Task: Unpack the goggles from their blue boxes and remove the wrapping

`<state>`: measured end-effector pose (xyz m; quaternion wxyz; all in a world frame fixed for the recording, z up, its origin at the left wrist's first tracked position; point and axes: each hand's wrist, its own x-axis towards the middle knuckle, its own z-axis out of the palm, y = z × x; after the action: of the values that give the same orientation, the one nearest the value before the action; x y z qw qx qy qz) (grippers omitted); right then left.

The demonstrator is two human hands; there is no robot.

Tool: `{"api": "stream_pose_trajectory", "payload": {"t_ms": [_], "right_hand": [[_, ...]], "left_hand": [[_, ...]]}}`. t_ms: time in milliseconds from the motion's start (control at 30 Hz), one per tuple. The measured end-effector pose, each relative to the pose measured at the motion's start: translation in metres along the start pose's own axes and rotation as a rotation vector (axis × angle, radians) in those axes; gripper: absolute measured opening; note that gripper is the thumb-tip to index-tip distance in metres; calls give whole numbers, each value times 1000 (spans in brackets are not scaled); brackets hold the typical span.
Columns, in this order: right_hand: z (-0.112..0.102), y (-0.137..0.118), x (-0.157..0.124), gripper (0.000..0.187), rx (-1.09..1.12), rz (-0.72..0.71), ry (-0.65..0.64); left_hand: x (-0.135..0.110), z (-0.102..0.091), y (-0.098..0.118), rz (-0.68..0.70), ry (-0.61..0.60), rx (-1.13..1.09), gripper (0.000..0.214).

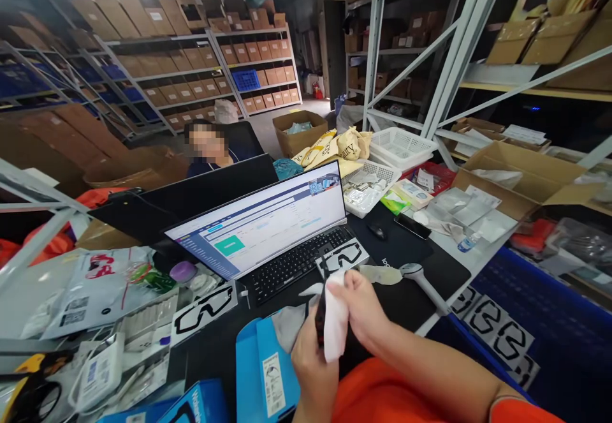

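Note:
Both hands are together over the desk's front edge. My left hand is closed around a white sheet, a soft cloth or tissue, and a dark object mostly covered by it. With bent fingers, my right hand pinches the sheet's upper part. What the dark object is cannot be made out. Beside my left hand lies an open blue box with a white label, and a grey cloth pouch rests over it. Just beyond the hands is a white flat pack showing a black glasses frame.
A monitor and keyboard stand ahead. A handheld scanner, mouse and phone lie to the right. Bags and small packs crowd the left. A person sits behind the monitors. Metal shelving rises at right.

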<state>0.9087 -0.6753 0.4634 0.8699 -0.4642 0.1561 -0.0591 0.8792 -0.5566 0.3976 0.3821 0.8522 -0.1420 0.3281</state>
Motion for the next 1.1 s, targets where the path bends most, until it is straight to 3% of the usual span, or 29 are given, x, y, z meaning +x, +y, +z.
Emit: {"api": "stream_pose_trajectory", "payload": {"t_ms": [67,133,200,267,433,600,700,800,933,1100], "right_hand": [[3,-5,3,63,66,30,44],[1,0,-4,59,-5,-9,27],[-3,11,-13,56,-105,-71,-30],[-9,18,-15,59,-113,-45,-110],[-21,8,22,72,93,193,-87],[-62,-10,37,53,4,273,-98],[-98,-34,29,48,-147,61,0],[-119,-65,18,45,-424,-222,45],[-118,-88,5,51,-690,-456,-73],[-98,-82,-4,52,-755,-555,-164]], "left_hand": [[0,2,1,-12,5,9,36],[1,4,-1,-41,35,76,35],[1,5,-5,-72,52,131,36],[1,4,-8,-79,29,128,38],[5,-1,-10,-46,-195,52,39],[27,-19,-26,-180,-399,-73,45],[42,-32,-38,-298,-511,-188,40],[53,-39,-39,-283,-632,-219,42],[64,-38,-25,-237,-728,-210,60],[70,-43,-5,-113,-801,-140,68]]}}
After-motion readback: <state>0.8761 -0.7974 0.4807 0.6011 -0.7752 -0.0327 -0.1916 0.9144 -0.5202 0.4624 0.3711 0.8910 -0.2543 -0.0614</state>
